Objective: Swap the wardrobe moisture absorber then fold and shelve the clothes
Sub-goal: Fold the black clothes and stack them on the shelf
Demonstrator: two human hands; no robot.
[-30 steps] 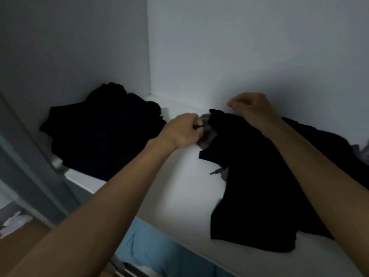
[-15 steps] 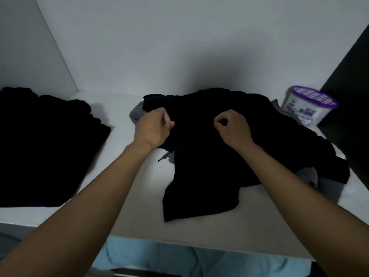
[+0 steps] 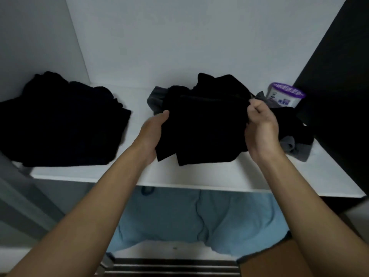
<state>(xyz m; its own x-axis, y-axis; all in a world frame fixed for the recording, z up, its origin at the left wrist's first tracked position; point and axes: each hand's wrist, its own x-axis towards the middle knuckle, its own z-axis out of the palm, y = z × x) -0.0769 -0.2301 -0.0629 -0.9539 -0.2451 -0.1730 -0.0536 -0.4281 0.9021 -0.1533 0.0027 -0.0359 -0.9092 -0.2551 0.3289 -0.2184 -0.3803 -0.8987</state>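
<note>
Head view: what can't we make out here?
All in the head view:
- left hand: fingers hidden under the black garment; only the thumb shows.
- moisture absorber: label too small and blurred; base hidden behind grey cloth.
- black garment: too dark to tell its type.
- black pile: cut off by the left edge.

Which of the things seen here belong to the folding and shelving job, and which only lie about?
Job: black garment held by left hand and right hand; grey garment; black stack; moisture absorber; shelf.
Lying about: light blue cloth below the shelf.
</note>
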